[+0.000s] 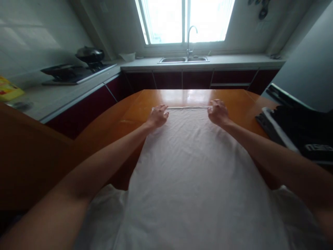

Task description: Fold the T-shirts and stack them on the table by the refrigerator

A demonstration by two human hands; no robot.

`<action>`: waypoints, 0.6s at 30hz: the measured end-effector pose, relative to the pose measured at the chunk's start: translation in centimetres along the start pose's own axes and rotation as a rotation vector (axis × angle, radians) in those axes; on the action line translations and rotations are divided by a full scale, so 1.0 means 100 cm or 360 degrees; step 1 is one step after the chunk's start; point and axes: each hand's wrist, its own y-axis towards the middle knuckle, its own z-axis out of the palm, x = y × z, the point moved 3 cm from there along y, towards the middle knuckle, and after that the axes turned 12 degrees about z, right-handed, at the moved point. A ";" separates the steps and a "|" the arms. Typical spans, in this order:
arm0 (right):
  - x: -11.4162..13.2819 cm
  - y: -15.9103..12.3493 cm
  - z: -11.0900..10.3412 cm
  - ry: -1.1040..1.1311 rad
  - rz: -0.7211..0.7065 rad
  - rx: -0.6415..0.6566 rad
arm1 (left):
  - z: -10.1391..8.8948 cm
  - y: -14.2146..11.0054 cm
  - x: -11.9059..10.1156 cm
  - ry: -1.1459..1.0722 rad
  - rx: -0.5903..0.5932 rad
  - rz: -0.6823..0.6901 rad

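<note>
A white T-shirt [192,166] lies spread out over the wooden table, its hem at the far end and its sleeves toward me. My left hand [158,116] is at the far left corner of the hem, fingers curled over the edge of the cloth. At the opposite corner, my right hand [218,111] holds the hem in the same way. Between the two hands the hem runs nearly straight, with a narrow raised edge. Small creases cross the fabric. Both arms reach forward along the shirt's sides.
The orange-brown table [125,116] has a glossy top. Dark folded clothes [307,132] with white lettering lie at its right side. Beyond stand a counter with a double sink [173,60] and faucet [188,41], and a stove [75,74] with a wok [90,55] at left.
</note>
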 end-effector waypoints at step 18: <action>-0.037 0.021 0.016 -0.0374 0.0211 0.0605 | 0.013 0.011 0.005 0.0069 0.0487 -0.0349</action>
